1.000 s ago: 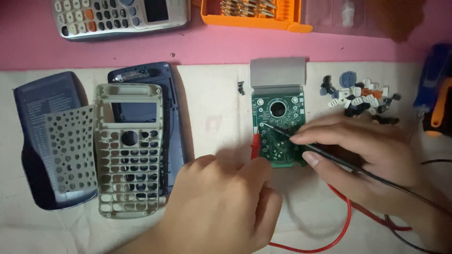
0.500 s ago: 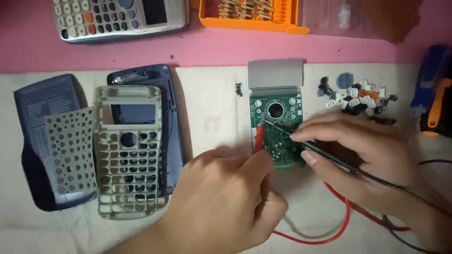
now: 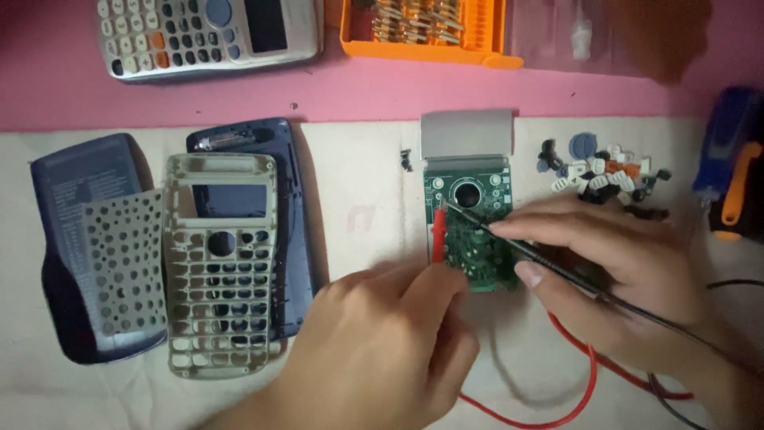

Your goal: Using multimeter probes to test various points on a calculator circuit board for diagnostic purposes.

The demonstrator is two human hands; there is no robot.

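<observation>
A green calculator circuit board (image 3: 468, 193) with a grey display strip at its top lies on the cream cloth (image 3: 358, 183). My left hand (image 3: 382, 350) grips a red test probe (image 3: 438, 231), whose tip rests on the board's left edge. My right hand (image 3: 613, 271) pinches a black test probe (image 3: 549, 264) like a pen, its tip touching the board just below the round hole. A red lead (image 3: 581, 390) and a black lead (image 3: 676, 398) trail off toward the lower right.
A cream keypad frame (image 3: 223, 271) lies on a dark blue shell (image 3: 290, 239), beside a blue cover (image 3: 72, 191) with a grey perforated mat (image 3: 123, 259). Loose keys (image 3: 601, 175) sit right of the board. A whole calculator (image 3: 207, 32), an orange bit case (image 3: 430, 28) and a blue-orange tool (image 3: 728, 159) lie along the back and right.
Both hands hold their probes on the board as before. The view has shifted only slightly; the probe tips stay near the same spots.
</observation>
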